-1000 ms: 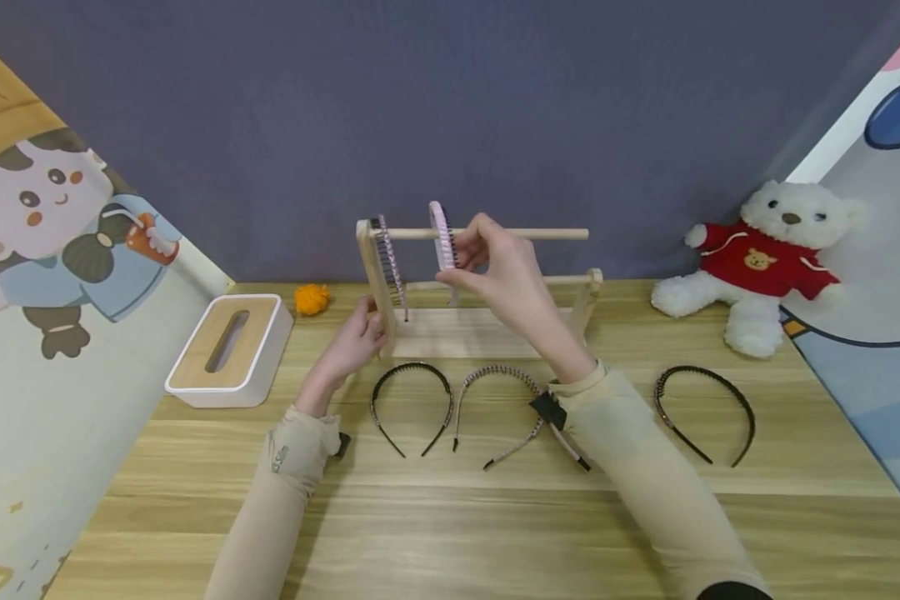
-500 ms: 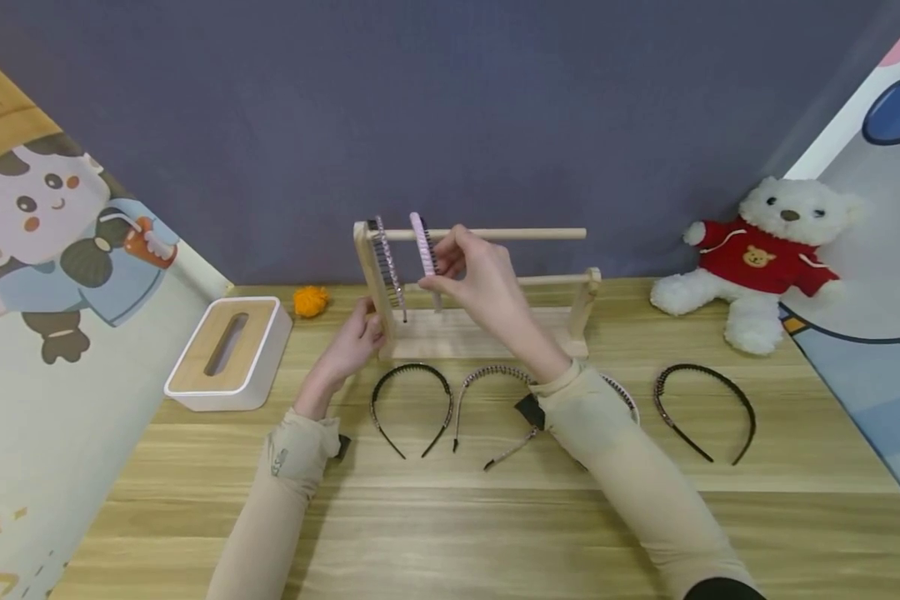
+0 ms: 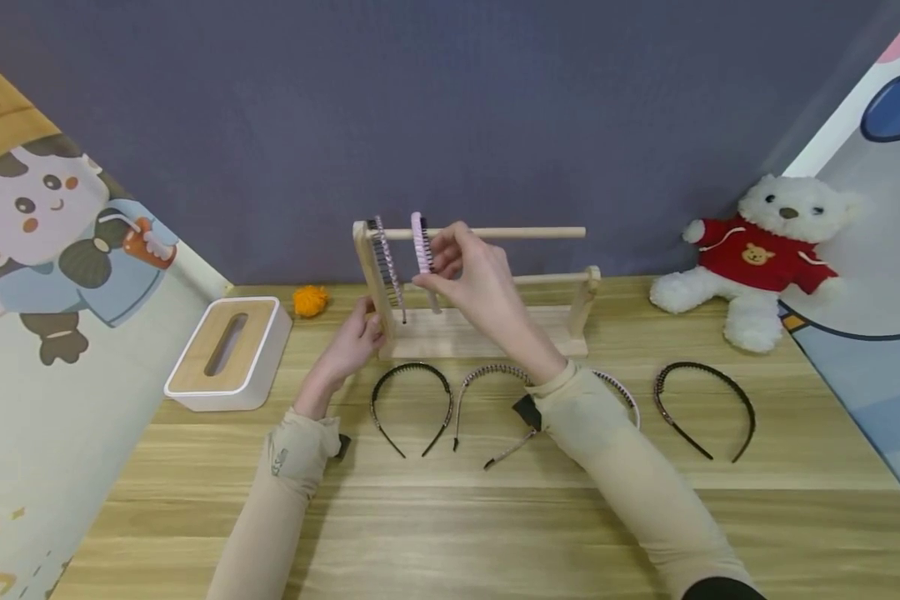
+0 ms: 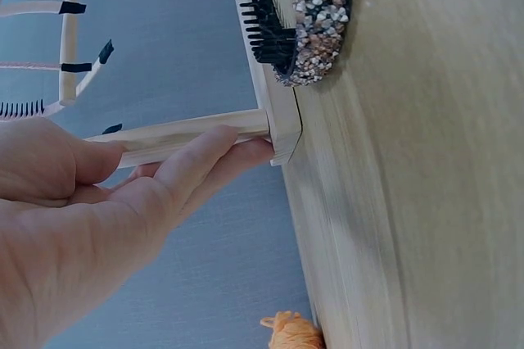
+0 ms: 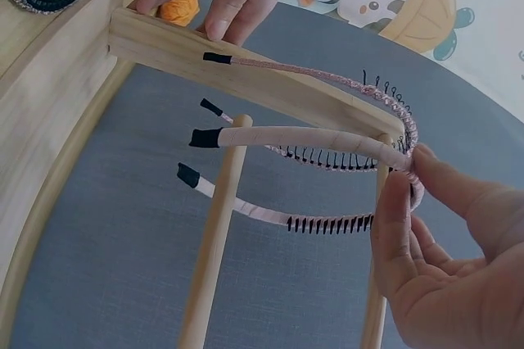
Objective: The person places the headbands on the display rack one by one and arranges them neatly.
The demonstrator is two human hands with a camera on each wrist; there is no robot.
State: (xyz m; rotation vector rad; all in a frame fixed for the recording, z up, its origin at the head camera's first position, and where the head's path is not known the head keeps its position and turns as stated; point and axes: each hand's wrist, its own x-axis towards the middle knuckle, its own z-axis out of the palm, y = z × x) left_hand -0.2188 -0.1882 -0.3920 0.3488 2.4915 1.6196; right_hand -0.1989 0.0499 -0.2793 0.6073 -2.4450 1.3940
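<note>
My right hand (image 3: pixel 480 279) pinches a pale pink toothed headband (image 3: pixel 422 242) between thumb and fingers. In the head view that headband stands upright at the upper dowel of the wooden rack (image 3: pixel 450 340). The right wrist view shows the band (image 5: pixel 303 136) with its black-tipped ends reaching past the lower dowel (image 5: pixel 214 234). A narrower beaded pink headband (image 3: pixel 390 267) hangs just left of it, close to the rack's left post. My left hand (image 3: pixel 352 337) grips that post low down; in the left wrist view, thumb and fingers lie on either side of the wood (image 4: pixel 196 132).
On the table in front lie a black headband (image 3: pixel 412 367), a beaded headband (image 3: pixel 495 369), a pink one (image 3: pixel 626 392) partly under the right sleeve, and another dark headband (image 3: pixel 746 408). A tissue box (image 3: pixel 266 367), an orange yarn ball (image 3: pixel 311 301) and a teddy bear (image 3: pixel 757 258) flank the rack.
My right hand has carried the pink headband left along the upper dowel and slightly down, nearer the beaded one; it barely moves in the last half second. The left hand stays on the post.
</note>
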